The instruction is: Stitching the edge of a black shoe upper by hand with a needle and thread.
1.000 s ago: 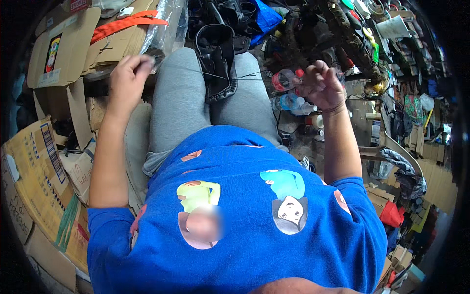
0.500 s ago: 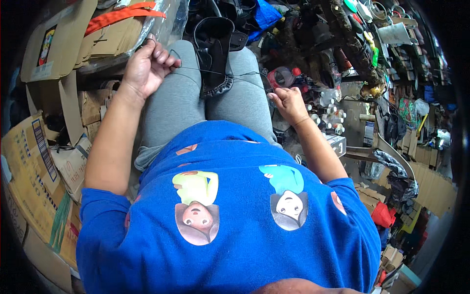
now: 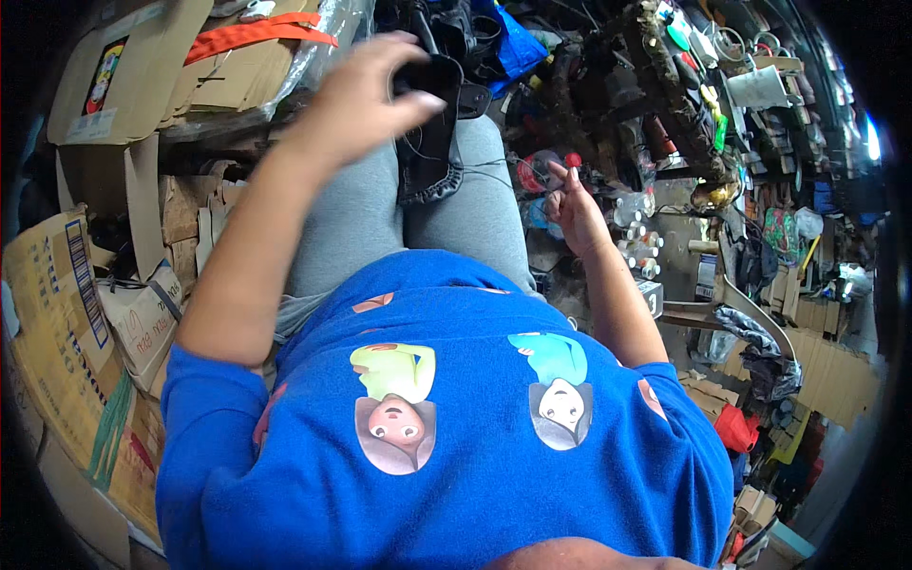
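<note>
Between my grey-clad thighs lies a black shoe (image 3: 427, 180), its gathered toe edge toward me and its opening away from me. My left hand (image 3: 366, 109), smeared by motion, is raised over the left side of the opening, thumb and fingers apart with nothing visible in them. Dark thread (image 3: 489, 174) runs from the right side of the toe toward my right hand (image 3: 578, 214). That hand is beyond my right thigh, index finger stretched out and the other fingers curled, seemingly round the thread. The thread's end is too fine to make out.
Cardboard boxes (image 3: 104, 180) crowd the left, with an orange strap (image 3: 256, 36) on top. A clear plastic bottle with a red cap (image 3: 573, 160) lies beside my right hand, near several small bottles (image 3: 641, 242). A blue bag (image 3: 518, 43) is beyond the shoe.
My left hand has swung right and toward the shoe's opening, its pinch opened, and no taut thread shows on that side. My right hand has shifted slightly right, its index finger extended.
</note>
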{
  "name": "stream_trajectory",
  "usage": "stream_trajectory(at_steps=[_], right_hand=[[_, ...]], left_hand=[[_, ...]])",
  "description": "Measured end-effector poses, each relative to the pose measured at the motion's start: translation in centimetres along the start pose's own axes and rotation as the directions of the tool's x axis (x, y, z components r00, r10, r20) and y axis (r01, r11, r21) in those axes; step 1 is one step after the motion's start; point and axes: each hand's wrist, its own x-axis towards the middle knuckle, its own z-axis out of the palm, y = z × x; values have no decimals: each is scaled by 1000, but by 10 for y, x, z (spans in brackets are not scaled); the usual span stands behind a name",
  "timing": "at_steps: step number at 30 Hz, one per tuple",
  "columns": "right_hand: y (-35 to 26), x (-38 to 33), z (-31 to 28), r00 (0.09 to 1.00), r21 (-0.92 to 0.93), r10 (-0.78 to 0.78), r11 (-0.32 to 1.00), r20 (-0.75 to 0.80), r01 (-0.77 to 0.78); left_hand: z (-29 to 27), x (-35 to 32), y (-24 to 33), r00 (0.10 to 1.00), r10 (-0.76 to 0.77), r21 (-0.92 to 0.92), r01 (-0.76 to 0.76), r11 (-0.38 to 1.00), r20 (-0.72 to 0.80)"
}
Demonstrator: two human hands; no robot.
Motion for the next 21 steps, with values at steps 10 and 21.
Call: stream_trajectory(at_steps=[10, 21], right_hand=[[-10, -23, 10, 961, 128, 94, 990, -259, -63], [-87, -6, 118, 897, -872, -53, 216, 438, 439]], left_hand=[[40, 37, -6, 605, -202, 55, 252, 966, 770], [83, 1, -7, 850, 48, -411, 204, 888, 525]])
